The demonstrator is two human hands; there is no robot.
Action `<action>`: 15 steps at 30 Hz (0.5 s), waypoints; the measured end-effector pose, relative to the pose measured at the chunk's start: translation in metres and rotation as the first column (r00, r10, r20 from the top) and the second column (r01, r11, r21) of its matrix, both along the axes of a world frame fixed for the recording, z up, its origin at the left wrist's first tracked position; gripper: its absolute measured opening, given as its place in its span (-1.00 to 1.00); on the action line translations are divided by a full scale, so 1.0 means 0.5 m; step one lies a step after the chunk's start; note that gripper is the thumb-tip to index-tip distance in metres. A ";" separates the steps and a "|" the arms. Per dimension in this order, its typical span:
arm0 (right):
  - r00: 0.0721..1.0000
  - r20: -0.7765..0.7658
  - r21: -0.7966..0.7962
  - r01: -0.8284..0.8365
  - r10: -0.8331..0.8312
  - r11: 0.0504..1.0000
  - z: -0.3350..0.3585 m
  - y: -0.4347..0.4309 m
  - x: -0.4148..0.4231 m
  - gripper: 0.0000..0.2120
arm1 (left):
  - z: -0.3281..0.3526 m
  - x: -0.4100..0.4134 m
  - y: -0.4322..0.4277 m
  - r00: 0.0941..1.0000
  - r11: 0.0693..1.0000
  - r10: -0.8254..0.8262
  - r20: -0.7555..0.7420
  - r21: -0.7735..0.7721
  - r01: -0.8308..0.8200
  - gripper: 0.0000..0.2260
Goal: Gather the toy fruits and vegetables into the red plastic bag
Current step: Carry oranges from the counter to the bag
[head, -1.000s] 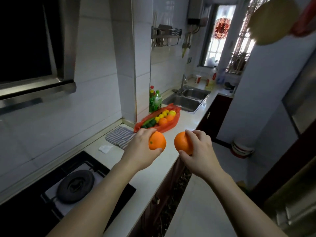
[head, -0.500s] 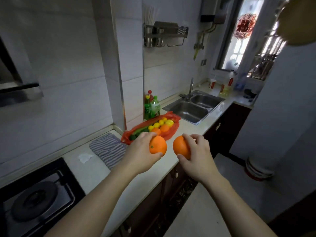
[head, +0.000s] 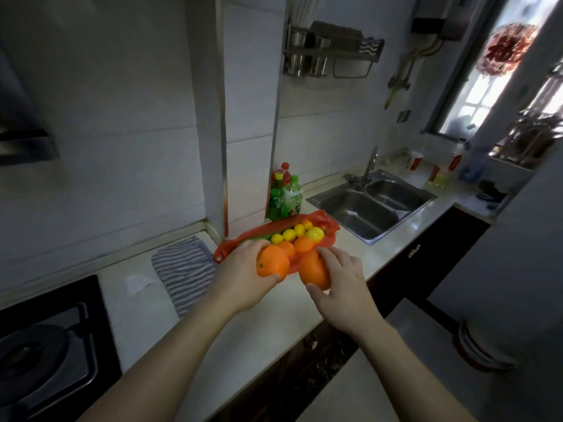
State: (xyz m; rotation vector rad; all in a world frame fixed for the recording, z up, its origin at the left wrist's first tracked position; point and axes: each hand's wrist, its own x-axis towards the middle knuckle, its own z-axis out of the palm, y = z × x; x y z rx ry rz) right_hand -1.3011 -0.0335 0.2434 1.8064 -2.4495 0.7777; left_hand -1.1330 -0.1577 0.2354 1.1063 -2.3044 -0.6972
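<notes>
Near bag [head: 283, 224], left hand [head: 240, 275] grips orange [head: 272, 264].

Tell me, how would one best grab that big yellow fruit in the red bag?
Probably from above, fingertips round its middle: the big yellow fruit lies uncovered on top of the pile in the red bag, with a smaller orange and small yellow fruits crowding its sides.

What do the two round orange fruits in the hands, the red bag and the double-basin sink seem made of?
Round orange fruit in the left hand: probably smooth moulded plastic, uniform colour, soft sheen. Round orange fruit in the right hand: looks alike. Red bag: thin plastic film, crumpled wrinkled edges. Double-basin sink: brushed stainless steel, grey with dull reflections.
</notes>
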 end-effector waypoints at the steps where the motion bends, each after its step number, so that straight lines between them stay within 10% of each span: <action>1: 1.000 -0.004 0.018 -0.012 0.012 1.000 -0.007 -0.025 -0.013 -0.34 | -0.009 -0.011 -0.024 1.000 1.000 0.007 -0.003 0.010 -0.007 -0.38; 15: 0.984 0.008 0.189 -0.176 0.177 0.966 -0.122 -0.345 -0.110 -0.33 | -0.150 -0.082 -0.289 0.989 0.970 0.144 0.027 0.192 -0.146 -0.37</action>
